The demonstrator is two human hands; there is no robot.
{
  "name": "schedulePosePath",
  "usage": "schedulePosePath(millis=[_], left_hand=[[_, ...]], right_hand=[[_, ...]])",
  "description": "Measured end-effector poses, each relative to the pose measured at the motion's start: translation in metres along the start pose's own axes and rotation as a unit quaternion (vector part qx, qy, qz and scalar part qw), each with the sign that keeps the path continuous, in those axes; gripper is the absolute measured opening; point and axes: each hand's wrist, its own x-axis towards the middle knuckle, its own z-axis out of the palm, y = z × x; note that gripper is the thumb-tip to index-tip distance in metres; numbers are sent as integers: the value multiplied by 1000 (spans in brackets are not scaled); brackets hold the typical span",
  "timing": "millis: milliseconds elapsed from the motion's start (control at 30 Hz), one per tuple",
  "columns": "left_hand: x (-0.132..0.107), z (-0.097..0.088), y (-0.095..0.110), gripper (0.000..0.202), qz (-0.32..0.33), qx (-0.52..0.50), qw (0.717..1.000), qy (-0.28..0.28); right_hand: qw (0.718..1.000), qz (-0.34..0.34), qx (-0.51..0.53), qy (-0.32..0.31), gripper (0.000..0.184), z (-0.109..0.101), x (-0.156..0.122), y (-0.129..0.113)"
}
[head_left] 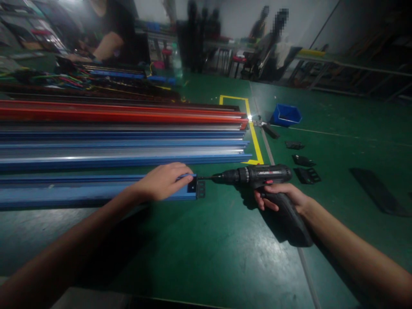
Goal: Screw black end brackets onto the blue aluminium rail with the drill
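Observation:
My right hand (283,196) is wrapped round the grip of a black cordless drill (257,175), which points left. Its long bit (208,177) reaches the black end cap (201,189) at the right end of a blue metal profile (174,195). Over that end lies my left hand (167,181), fingers and thumb closed on the profile just behind the cap. The exact contact of the bit tip is too small to make out.
Several blue profiles (128,161) and red profiles (128,113) lie behind. Pliers (268,128), a blue bin (286,115), black end pieces (307,175) and a dark flat strip (378,191) are on the green table (225,257). Another person (109,43) sits across, near coloured wires (71,79).

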Motion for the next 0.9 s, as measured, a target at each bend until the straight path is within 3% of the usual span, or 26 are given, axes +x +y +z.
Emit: schedulePosePath(millis=[600,900], left_hand=[[4,3,-1,44,-3,-11,1000,-1],[2,4,-4,44,-7,-7,1000,-6]], right_hand=[[999,30,15,26,29,-5,-3,4],[1000,5,23,11,39,-3,-1,4]])
